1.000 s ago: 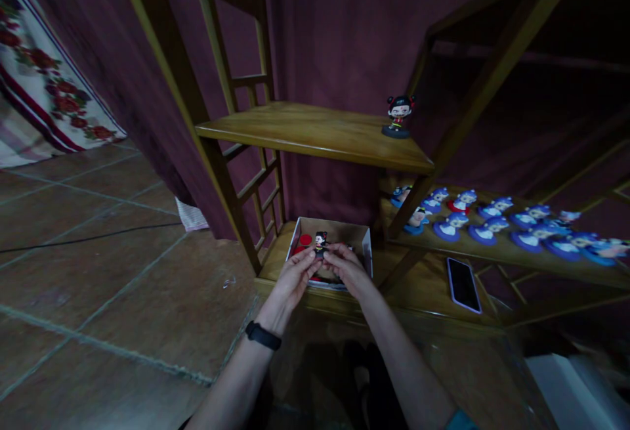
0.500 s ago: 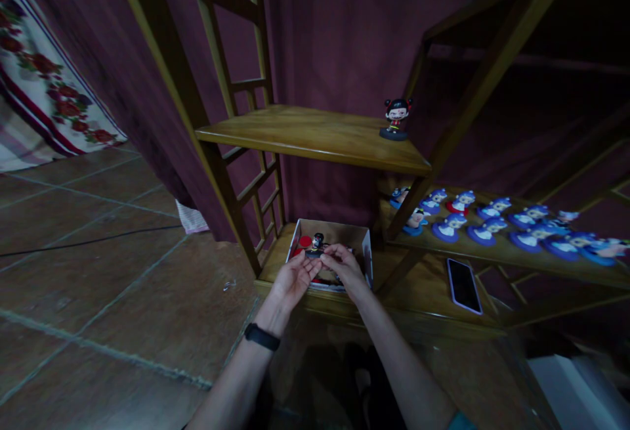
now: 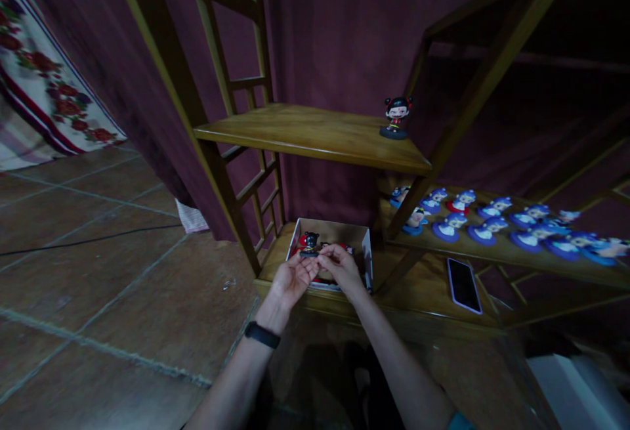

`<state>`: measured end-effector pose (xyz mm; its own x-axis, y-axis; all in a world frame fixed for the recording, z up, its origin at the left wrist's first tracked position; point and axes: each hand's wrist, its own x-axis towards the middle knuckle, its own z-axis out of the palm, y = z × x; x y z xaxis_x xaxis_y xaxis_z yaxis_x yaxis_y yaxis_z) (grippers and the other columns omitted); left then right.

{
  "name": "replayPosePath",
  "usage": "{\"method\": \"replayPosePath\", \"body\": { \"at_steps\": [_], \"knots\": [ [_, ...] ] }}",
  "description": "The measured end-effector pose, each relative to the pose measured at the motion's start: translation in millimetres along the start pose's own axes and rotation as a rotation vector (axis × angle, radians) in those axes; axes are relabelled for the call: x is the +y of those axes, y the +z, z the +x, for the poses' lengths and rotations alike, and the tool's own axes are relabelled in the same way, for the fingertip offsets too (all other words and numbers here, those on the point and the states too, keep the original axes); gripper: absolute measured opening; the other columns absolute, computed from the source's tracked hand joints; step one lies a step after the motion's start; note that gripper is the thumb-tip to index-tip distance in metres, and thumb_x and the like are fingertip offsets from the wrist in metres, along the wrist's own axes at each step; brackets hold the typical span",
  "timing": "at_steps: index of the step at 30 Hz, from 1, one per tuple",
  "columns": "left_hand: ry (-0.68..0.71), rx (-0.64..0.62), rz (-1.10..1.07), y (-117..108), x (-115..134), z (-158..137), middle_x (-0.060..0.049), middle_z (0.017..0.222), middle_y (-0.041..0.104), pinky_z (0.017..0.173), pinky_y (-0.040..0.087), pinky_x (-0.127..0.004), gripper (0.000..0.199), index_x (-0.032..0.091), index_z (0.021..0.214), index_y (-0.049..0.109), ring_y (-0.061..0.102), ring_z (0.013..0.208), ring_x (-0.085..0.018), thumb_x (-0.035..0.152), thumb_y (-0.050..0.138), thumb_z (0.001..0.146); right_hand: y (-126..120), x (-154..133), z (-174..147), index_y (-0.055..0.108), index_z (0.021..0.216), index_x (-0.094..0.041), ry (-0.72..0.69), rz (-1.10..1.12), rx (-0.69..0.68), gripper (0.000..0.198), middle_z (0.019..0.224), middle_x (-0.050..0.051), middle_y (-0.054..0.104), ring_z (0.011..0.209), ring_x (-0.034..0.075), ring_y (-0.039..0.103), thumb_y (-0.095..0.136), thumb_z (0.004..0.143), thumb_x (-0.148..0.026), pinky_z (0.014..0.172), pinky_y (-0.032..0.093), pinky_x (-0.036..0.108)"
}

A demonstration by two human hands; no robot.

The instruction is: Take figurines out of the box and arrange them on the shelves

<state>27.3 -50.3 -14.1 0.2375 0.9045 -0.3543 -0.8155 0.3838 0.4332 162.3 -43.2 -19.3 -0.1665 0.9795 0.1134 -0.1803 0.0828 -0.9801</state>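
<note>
A small black-haired figurine (image 3: 310, 241) on a dark round base stands upright at my fingertips, over the cardboard box (image 3: 366, 256). My left hand (image 3: 294, 277) is palm up, with its fingers under and against the base. The thumb and fingers of my right hand (image 3: 343, 268) pinch the right edge of that base. The figurine's head shows mostly black, its face not visible. Red and dark items lie inside the box, partly hidden by my hands. A similar figurine (image 3: 395, 117) with two hair buns stands on the upper wooden shelf (image 3: 305, 129), at its right end.
Several blue-and-white figurines (image 3: 495, 207) stand in rows on the right shelf. A phone (image 3: 463, 285) lies on the lower board right of the box. Wooden posts (image 3: 216, 187) frame the shelves. A dark cable (image 3: 93, 241) crosses the tiled floor at left.
The figurine has shifted slightly left and turned in my fingers, so the dark back of its head shows instead of its face. My hands have otherwise barely moved.
</note>
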Motion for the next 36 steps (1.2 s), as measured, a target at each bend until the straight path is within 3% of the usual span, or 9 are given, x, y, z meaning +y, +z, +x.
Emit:
{"method": "replayPosePath", "body": {
  "at_steps": [7,13,22,28,36],
  "knots": [
    [0.003,0.01,0.015,1,-1,0,-0.012,0.074,0.062,0.062,0.053,-0.027,0.015,0.01,0.079,0.057,0.062,0.067,-0.015,0.011,0.042,0.083,0,0,0,0.06,0.075,-0.022,-0.015,-0.036,0.022,0.017,0.066,-0.003,0.056,0.058,0.011,0.049,0.063,0.069,-0.038,0.054,0.041,0.023],
    [0.114,-0.03,0.054,0,-4,0,-0.01,0.081,0.065,0.069,0.053,-0.027,0.013,0.012,0.09,0.058,0.063,0.073,-0.015,0.012,0.049,0.081,-2,2,1,0.061,0.078,-0.023,0.013,0.0,0.061,0.021,0.066,-0.003,0.056,0.056,0.01,0.049,0.062,0.07,-0.042,0.054,0.042,0.023],
    [0.21,-0.082,0.154,0,-6,0,-0.01,0.086,0.068,0.075,0.051,-0.026,0.024,0.011,0.099,0.061,0.064,0.075,-0.014,0.014,0.061,0.075,-5,6,0,0.062,0.087,-0.022,0.091,0.11,0.098,0.03,0.069,-0.002,0.061,0.056,0.01,0.052,0.066,0.066,-0.044,0.056,0.045,0.023],
    [0.312,-0.082,0.212,1,-9,2,-0.008,0.102,0.065,0.077,0.049,-0.025,0.03,0.014,0.098,0.063,0.063,0.079,-0.012,0.01,0.067,0.069,-6,7,0,0.064,0.091,-0.02,0.148,0.202,0.117,0.036,0.068,-0.001,0.063,0.058,0.01,0.055,0.068,0.065,-0.043,0.058,0.046,0.024],
    [0.441,-0.047,0.385,0,-14,4,-0.007,0.099,0.065,0.077,0.047,-0.028,0.042,0.017,0.102,0.061,0.061,0.084,-0.015,0.014,0.072,0.062,-5,8,1,0.065,0.095,-0.019,0.226,0.321,0.081,0.038,0.073,0.001,0.066,0.057,0.009,0.056,0.072,0.062,-0.036,0.06,0.046,0.025]
  ]
}}
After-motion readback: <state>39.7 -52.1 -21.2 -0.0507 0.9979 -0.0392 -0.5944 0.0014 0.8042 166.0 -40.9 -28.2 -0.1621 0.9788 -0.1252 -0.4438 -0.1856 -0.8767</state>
